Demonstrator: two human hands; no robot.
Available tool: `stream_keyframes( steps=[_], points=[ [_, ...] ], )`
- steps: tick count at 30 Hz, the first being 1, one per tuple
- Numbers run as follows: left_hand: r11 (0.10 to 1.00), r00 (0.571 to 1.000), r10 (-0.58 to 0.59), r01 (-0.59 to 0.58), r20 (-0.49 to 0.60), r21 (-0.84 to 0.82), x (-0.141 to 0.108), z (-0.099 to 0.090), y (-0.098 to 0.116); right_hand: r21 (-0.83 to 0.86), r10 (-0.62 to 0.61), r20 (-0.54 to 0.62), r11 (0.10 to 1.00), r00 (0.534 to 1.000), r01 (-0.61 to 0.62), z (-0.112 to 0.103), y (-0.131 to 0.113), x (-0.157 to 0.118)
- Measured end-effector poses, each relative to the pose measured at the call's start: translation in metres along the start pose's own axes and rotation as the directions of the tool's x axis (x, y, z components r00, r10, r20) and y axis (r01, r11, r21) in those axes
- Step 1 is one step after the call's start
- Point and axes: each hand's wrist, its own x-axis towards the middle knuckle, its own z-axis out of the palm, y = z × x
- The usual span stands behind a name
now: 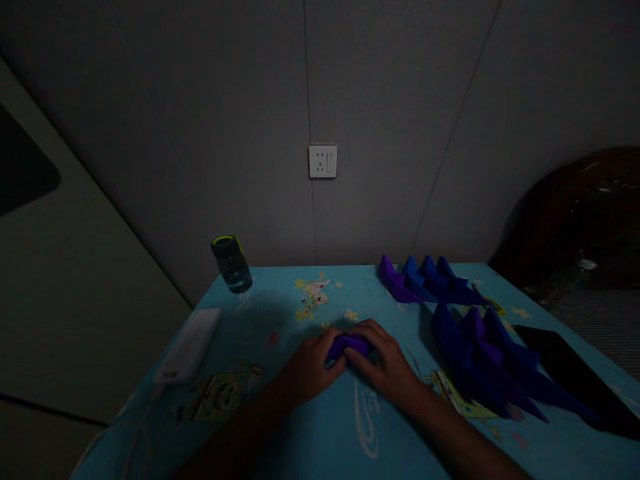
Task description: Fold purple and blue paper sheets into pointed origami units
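Between my hands is a small piece of folded purple paper [349, 344], held low over the middle of the table. My left hand [311, 365] grips its left end, and the fingers of my right hand [384, 363] close around its right end. Both thumbs press on the near side, almost meeting. Much of the paper is hidden by my fingers. To the right stand folded paper boats in two rows: a back row with a purple boat [395, 283] and several blue boats [436, 281], and a nearer row of blue and purple boats [483, 357].
A light-blue patterned cloth [280, 293] covers the table. At the back left stands a water bottle [232, 265], with a white rectangular box [190, 347] nearer. A flat black object [575, 373] lies by the right edge. Behind, the wall carries a socket [323, 162].
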Motion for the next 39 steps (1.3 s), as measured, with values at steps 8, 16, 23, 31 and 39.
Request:
stream_keyframes(
  steps=[8, 16, 23, 31, 39],
  points=[
    [0.996, 1.0, -0.014, 0.014, 0.001, -0.084, 0.0, 0.0, 0.009, -0.052, 0.058, -0.049, 0.997, 0.997, -0.06, 0.001, -0.004, -0.002],
    [0.844, 0.995, -0.064, 0.017, -0.07, -0.537, 0.003, -0.005, 0.007, 0.155, 0.15, -0.235, 0.981, 0.96, -0.116, -0.003, 0.003, -0.006],
    [0.578, 0.967, -0.183, -0.042, -0.18, -0.815, 0.008, -0.004, -0.002, 0.409, 0.225, -0.333, 0.909, 0.916, -0.075, -0.003, 0.001, -0.002],
    [0.238, 0.96, -0.24, -0.085, -0.144, -0.968, 0.011, -0.008, 0.001, 0.581, 0.443, -0.39, 0.799, 0.807, -0.158, -0.007, 0.011, 0.002],
    [0.276, 0.946, -0.305, -0.021, -0.108, -0.961, 0.011, -0.009, 0.01, 0.793, 0.582, -0.172, 0.561, 0.795, -0.24, -0.008, 0.008, 0.012]
  ],
)
